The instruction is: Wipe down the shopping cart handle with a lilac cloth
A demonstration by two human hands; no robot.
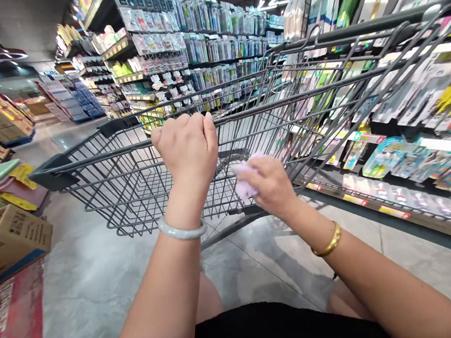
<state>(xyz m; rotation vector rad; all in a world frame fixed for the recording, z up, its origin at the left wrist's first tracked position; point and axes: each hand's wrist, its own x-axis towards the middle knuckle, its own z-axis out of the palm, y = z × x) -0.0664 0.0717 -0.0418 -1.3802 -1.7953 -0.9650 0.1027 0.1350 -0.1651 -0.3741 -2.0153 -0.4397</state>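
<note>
A dark grey wire shopping cart (130, 188) stands side-on in front of me. My left hand (187, 143) is wrapped round the top rail of its near side, with a pale bangle on that wrist. Lower and to the right, my right hand (270, 183) is closed on a crumpled lilac cloth (245, 180), close to the wire side; whether the cloth touches the wires I cannot tell. A gold bracelet circles the right wrist. Through the bars the basket shows only bare wire mesh.
Shelves of hanging packaged goods (407, 159) run close along the right. Behind the cart rises another tall display rack (218, 34). Cardboard boxes (17, 241) and a pink-green tub (15, 185) stand on the left. The floor (95, 281) is polished grey.
</note>
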